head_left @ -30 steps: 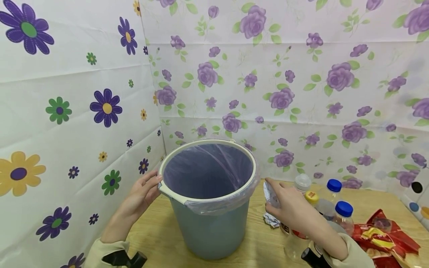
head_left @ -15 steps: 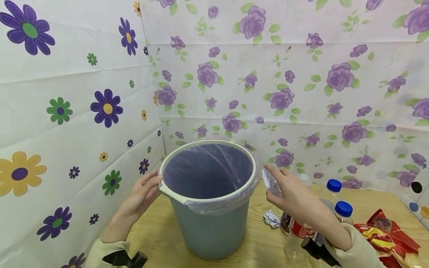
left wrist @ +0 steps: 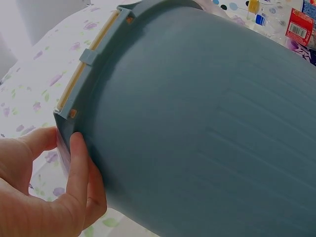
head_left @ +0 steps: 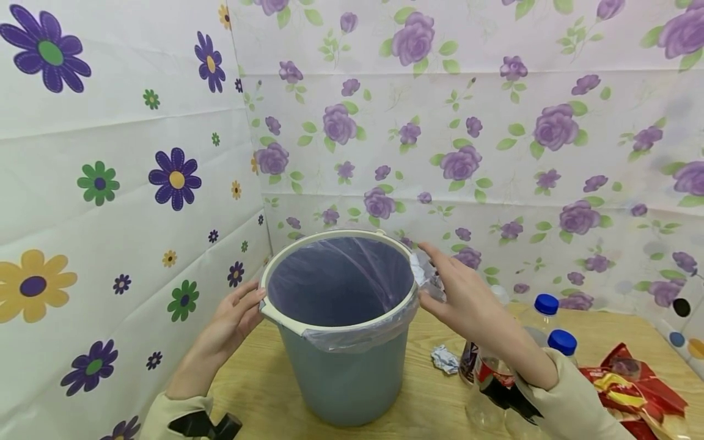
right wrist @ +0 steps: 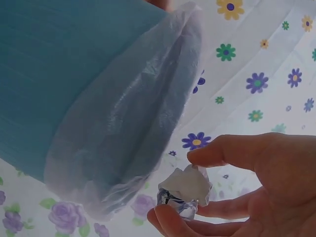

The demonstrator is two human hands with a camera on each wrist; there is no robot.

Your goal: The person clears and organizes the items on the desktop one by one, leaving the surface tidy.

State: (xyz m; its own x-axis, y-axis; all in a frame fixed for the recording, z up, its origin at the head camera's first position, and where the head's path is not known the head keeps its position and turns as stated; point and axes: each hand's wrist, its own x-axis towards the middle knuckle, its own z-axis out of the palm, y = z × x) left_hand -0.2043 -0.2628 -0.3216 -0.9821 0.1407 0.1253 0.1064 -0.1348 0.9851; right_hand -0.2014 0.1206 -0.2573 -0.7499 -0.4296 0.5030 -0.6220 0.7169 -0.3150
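A blue-grey trash bin stands upright on the table, lined with a thin translucent plastic bag folded over its cream rim. My left hand grips the rim's left side, thumb and fingers on either side of the edge in the left wrist view. At the right of the rim, my right hand pinches a ball of crumpled paper, white with a shiny silvery part, between thumb and fingers. In the head view this ball overlaps the bin's right edge. The bin's bottom inside is hidden.
Another crumpled paper ball lies right of the bin. Beyond it stand several plastic bottles, one with a blue cap, partly behind my right arm. A red snack bag lies far right. Flowered cloth walls rise left and behind.
My right hand has lifted and moved left with the crumpled paper, from above the bottles to the bin's right rim. The left hand and the bin have stayed in place.
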